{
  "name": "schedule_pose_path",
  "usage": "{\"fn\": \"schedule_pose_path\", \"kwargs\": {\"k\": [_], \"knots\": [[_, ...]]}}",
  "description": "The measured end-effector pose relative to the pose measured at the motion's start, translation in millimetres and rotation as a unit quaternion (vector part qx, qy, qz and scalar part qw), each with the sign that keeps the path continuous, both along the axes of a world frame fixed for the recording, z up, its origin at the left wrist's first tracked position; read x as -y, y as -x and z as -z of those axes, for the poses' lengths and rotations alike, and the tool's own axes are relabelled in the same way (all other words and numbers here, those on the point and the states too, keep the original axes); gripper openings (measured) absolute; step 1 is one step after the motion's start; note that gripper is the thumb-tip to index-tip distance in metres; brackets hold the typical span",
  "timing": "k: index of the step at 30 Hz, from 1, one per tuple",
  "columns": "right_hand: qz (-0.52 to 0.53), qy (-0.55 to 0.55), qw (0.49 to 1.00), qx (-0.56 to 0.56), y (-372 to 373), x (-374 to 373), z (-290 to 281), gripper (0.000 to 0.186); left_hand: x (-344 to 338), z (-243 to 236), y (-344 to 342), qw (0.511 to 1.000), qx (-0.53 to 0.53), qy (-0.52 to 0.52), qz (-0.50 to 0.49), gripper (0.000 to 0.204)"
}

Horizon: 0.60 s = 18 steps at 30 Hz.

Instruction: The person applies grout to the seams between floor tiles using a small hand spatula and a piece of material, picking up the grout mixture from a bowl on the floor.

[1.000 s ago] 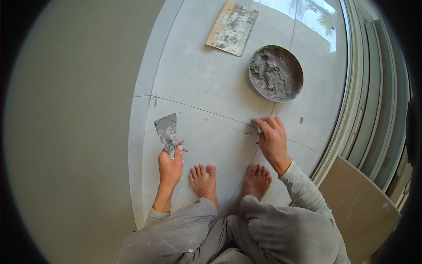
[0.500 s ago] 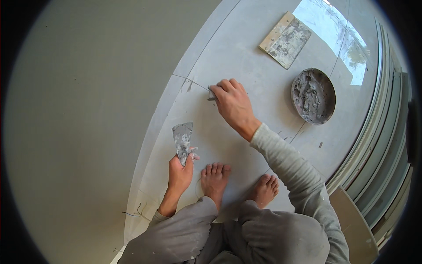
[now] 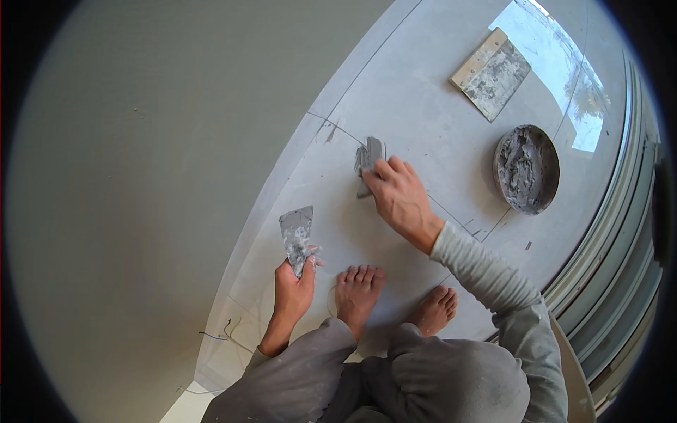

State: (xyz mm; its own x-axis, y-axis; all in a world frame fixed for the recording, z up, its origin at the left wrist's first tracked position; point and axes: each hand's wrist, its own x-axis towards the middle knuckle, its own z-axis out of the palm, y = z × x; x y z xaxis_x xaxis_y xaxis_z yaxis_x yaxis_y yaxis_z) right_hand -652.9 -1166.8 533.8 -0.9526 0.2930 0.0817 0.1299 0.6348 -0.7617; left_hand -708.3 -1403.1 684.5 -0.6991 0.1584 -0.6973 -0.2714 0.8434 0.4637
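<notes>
My left hand (image 3: 291,290) is closed round the handle of a putty knife (image 3: 296,224), whose wide blade carries grey paste and points away from me. Pale residue coats its fingers. My right hand (image 3: 407,204) reaches down to the pale tiled floor, its fingers pinching a small flat grey scraper (image 3: 363,189), largely covered by the hand. Just beyond the fingertips, a streaky patch of grey paste (image 3: 369,151) lies over a tile joint. To the right stands a round bowl (image 3: 527,169) of thick grey paste.
A wide paste-stained blade with a wooden grip (image 3: 491,74) lies on the floor at the far right. The grey wall (image 3: 155,176) rises on the left. Loose wires (image 3: 227,331) stick out low by it. Sliding-door tracks (image 3: 599,282) run along the right, and my bare feet (image 3: 360,296) stand close.
My right hand has moved toward me with the scraper, and a grey paste smear now shows on the tile joint. My left hand keeps its hold on the putty knife. The view has shifted slightly.
</notes>
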Motion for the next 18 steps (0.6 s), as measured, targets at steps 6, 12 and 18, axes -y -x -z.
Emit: {"fn": "schedule_pose_path", "kwargs": {"k": [6,12,18], "knots": [[0.018,0.108,0.992,-0.065,30,-46,-20,0.022,-2,-13,-19,1.0,-0.011,-0.015,0.013,0.023],[-0.16,-0.006,0.982,-0.097,67,-75,-7,0.018,-12,-11,-30,1.0,-0.003,-0.026,0.015,0.023],[-0.262,0.026,0.963,0.055,-45,-64,-31,0.016,9,-22,-25,1.0,0.006,0.005,0.008,0.023]]}}
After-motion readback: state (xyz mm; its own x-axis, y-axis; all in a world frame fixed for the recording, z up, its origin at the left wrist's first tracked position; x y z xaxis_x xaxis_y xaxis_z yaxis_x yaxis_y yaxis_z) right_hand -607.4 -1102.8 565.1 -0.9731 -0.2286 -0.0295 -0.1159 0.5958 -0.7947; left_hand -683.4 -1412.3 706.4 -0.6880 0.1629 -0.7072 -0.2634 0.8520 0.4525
